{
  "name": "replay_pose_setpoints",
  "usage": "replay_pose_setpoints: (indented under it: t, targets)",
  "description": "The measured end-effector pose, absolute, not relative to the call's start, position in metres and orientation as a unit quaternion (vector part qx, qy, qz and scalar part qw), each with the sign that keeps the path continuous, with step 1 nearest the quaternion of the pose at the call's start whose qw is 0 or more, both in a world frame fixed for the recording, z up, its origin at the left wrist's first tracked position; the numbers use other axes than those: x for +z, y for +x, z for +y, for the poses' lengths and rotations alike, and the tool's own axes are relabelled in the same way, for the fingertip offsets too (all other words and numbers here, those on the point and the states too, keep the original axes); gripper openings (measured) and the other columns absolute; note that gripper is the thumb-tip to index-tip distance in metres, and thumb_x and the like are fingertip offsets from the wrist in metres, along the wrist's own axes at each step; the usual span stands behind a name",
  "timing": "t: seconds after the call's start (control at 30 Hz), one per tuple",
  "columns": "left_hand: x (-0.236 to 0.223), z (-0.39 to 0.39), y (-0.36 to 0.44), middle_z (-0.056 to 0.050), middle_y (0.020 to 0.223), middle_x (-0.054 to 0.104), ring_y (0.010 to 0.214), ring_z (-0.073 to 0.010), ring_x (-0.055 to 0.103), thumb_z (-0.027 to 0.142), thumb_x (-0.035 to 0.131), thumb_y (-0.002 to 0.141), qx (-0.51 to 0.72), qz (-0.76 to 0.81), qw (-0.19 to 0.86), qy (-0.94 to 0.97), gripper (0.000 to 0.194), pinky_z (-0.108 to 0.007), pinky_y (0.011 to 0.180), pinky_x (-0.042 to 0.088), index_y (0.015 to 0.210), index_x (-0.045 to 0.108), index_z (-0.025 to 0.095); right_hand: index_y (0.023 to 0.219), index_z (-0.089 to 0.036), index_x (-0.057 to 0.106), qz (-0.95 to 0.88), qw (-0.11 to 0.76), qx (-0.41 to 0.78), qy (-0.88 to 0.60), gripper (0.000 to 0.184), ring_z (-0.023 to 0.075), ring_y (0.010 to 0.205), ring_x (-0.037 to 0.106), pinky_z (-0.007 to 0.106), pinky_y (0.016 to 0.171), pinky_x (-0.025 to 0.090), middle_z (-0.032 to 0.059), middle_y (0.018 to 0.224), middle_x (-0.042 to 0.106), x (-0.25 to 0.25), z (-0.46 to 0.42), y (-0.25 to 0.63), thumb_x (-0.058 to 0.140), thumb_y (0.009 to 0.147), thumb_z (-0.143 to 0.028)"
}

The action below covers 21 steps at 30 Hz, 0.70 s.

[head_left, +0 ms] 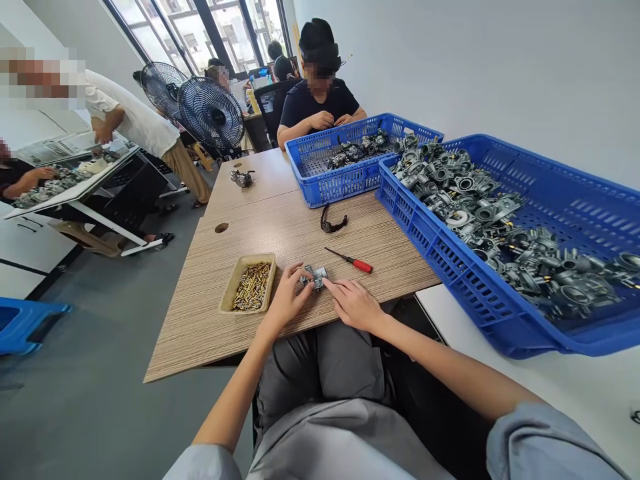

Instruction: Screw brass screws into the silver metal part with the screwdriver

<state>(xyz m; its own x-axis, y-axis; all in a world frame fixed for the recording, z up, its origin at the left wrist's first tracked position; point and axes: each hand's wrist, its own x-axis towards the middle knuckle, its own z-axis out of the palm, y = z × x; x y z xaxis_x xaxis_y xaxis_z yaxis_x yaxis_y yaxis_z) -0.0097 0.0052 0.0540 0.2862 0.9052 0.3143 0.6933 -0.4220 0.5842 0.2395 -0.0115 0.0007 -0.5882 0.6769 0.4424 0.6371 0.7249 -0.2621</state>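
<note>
A small silver-grey carburetor body [318, 277] rests on the wood-grain table near its front edge. My left hand [289, 293] is closed on its left side, with fingers over the back and the thumb in front. From the right, my right hand [357, 303] reaches to it with fingers stretched out. The index fingertip touches the carburetor, and the thumb sits apart, lower down. Left of my hands stands a cream tray [273, 283] filled with small brass-coloured screw-like parts [253, 287]. Behind my right hand lies a screwdriver [361, 265] with a red handle.
A black wristwatch [333, 223] lies farther back. Another carburetor [242, 178] sits near the table's far left. Blue crates hold carburetors: a large one [425, 230] at right, another [320, 190] behind. A person [323, 100] sits opposite; others work at left. Two fans [210, 113] stand behind.
</note>
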Motion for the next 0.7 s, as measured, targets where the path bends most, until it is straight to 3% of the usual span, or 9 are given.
replay_pose_setpoints:
  t: [0.1,0.17,0.33,0.43,0.5,0.57,0.63,0.7]
  targets:
    - [0.045,0.011,-0.007,-0.012,0.127,0.070,0.122,-0.0260,0.067,0.036,0.057,0.110,0.317,0.493,0.237,0.775,0.019,-0.040,0.103,0.057,0.118,0.066,0.023,0.176,-0.017,0.034,-0.889,0.271,0.046,-0.366,0.071,0.0313,0.130,0.065,0.050,0.109,0.055,0.0166,0.136,0.074,0.000,-0.012,0.239,0.051,0.107,-0.017]
    - [0.039,0.011,-0.001,-0.010,0.121,0.071,0.116,-0.0248,0.066,0.037,0.058,0.110,0.330,0.501,0.226,0.767,0.018,-0.040,0.104,0.056,0.118,0.065,0.023,0.175,-0.019,0.036,-0.881,0.302,0.073,-0.357,0.070,0.0299,0.128,0.066,0.048,0.109,0.056,0.0148,0.135,0.075,0.000,-0.009,0.241,0.051,0.107,-0.016]
    - [0.026,0.005,0.016,-0.011,0.125,0.066,0.124,-0.0265,0.063,0.039,0.055,0.112,0.364,0.542,0.172,0.737,0.019,-0.043,0.114,0.051,0.119,0.064,0.023,0.170,-0.024,0.045,-0.813,0.400,0.070,-0.417,0.063,0.0312,0.133,0.063,0.051,0.117,0.051,0.0138,0.140,0.072,0.007,0.015,0.262,0.049,0.107,-0.019]
    - [0.020,0.005,0.020,-0.011,0.127,0.064,0.125,-0.0268,0.063,0.039,0.052,0.114,0.363,0.544,0.175,0.736,0.021,-0.042,0.114,0.051,0.123,0.062,0.024,0.165,-0.018,0.050,-0.780,0.373,-0.001,-0.502,0.063,0.0381,0.133,0.058,0.057,0.114,0.049,0.0207,0.146,0.064,0.006,0.035,0.283,0.058,0.103,-0.026]
    - [0.016,0.006,0.019,-0.011,0.127,0.065,0.124,-0.0272,0.063,0.039,0.052,0.114,0.366,0.545,0.166,0.736,0.021,-0.043,0.113,0.051,0.124,0.062,0.024,0.154,-0.016,0.059,-0.773,0.338,-0.020,-0.536,0.056,0.0383,0.124,0.059,0.055,0.106,0.052,0.0216,0.139,0.065,0.002,0.046,0.294,0.062,0.101,-0.032]
    - [0.013,0.007,0.017,-0.012,0.128,0.065,0.124,-0.0285,0.061,0.039,0.053,0.113,0.379,0.564,0.141,0.720,0.021,-0.044,0.114,0.050,0.124,0.064,0.024,0.133,-0.018,0.070,-0.782,0.311,-0.015,-0.540,0.037,0.0358,0.113,0.061,0.050,0.098,0.053,0.0187,0.124,0.068,-0.003,0.053,0.302,0.062,0.102,-0.036]
    - [0.011,0.007,0.015,-0.013,0.129,0.063,0.124,-0.0297,0.059,0.040,0.055,0.113,0.395,0.592,0.116,0.693,0.022,-0.047,0.115,0.050,0.123,0.066,0.024,0.116,-0.020,0.071,-0.792,0.305,0.014,-0.528,0.023,0.0335,0.107,0.062,0.046,0.094,0.053,0.0162,0.114,0.071,-0.006,0.057,0.306,0.059,0.104,-0.035]
    - [0.010,0.006,0.014,-0.013,0.129,0.061,0.124,-0.0301,0.059,0.039,0.056,0.112,0.408,0.614,0.104,0.668,0.022,-0.048,0.116,0.050,0.123,0.067,0.024,0.114,-0.020,0.068,-0.796,0.318,0.078,-0.509,0.020,0.0308,0.100,0.066,0.042,0.090,0.054,0.0140,0.110,0.074,-0.004,0.059,0.307,0.056,0.106,-0.034]
